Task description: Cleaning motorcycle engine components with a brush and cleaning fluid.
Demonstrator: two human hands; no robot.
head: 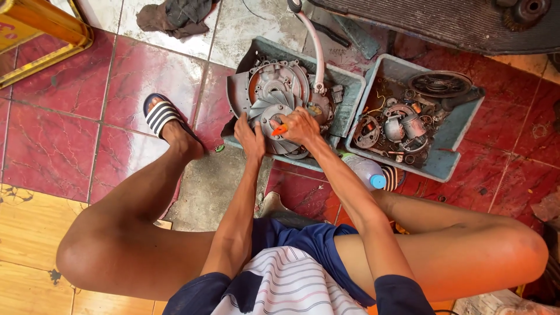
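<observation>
Right hand [300,126] grips an orange-handled tool [279,129], fingers curled around it, at the upper centre of the frame. Left hand [252,139] rests flat, fingers together, against the grey engine cover [274,87] lying in a blue-grey tray [350,87]. Beside it, a second tray [452,149] holds small metal parts.

I note a bright orange tool handle [279,129] showing between my hands. Grey cast-metal engine casing [274,93] carries an orange-brown patch near its rim. Both square plastic trays [452,131] read dull blue-green. Clear plastic bottle [364,170] has a blue cap. Rubber slide sandal [160,115] is navy with white stripes. Floor tiles [58,134] are mottled dark red. Crumpled rag [175,16] looks brown-grey.
</observation>
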